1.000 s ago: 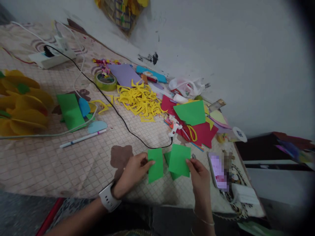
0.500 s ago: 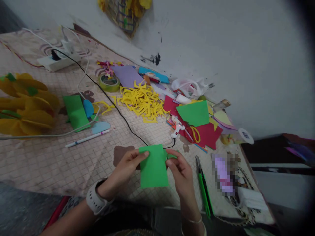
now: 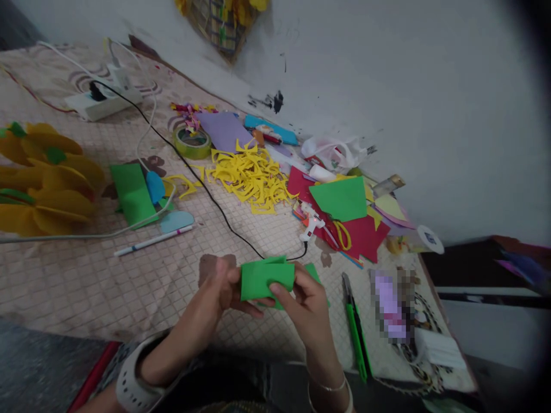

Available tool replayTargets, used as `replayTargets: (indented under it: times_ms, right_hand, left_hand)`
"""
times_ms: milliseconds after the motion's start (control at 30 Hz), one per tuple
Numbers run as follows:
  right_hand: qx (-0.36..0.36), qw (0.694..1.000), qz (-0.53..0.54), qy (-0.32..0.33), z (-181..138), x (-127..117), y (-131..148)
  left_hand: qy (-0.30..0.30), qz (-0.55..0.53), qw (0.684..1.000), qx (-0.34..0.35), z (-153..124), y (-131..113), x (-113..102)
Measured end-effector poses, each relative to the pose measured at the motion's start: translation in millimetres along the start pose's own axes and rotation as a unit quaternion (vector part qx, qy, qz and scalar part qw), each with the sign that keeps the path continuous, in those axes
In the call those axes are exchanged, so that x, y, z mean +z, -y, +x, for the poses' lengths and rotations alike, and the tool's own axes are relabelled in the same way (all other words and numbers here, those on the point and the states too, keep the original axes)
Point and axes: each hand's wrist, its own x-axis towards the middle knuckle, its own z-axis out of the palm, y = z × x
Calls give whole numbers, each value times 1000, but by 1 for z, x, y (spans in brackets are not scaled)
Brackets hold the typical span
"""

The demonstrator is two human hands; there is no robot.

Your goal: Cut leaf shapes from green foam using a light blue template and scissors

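While the green paper [image 3: 264, 278] is gripped by fingers of the left hand [image 3: 213, 298] and right hand [image 3: 307, 301], a crooked crease could be set by slipping edges.

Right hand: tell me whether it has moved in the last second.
Yes. The right hand shifted left, off the green-handled cutter, which now lies clear beside it, to grip the green paper rectangle with the left hand.
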Motion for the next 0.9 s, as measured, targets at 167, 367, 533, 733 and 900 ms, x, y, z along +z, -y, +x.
replayTargets:
  times_ms: [167,367,533,733,900]
  right_hand:
    - [55,995,70,-45,0,3,9]
    - [73,987,134,-55,4,8,18]
    - [68,984,145,-78,4,14,24]
    - [40,985,145,-84,5,20,34]
    - [33,983,145,-110,5,23,38]
  left_hand:
    - [1,31,999,23,-5,-10,8]
    - [-6,64,996,55,-11,-24,15]
    - [-68,100,986,116,-12,-28,13]
    - [-93,115,981,125,-15,-27,9]
    - [-109,139,977,122,-17,-32,12]
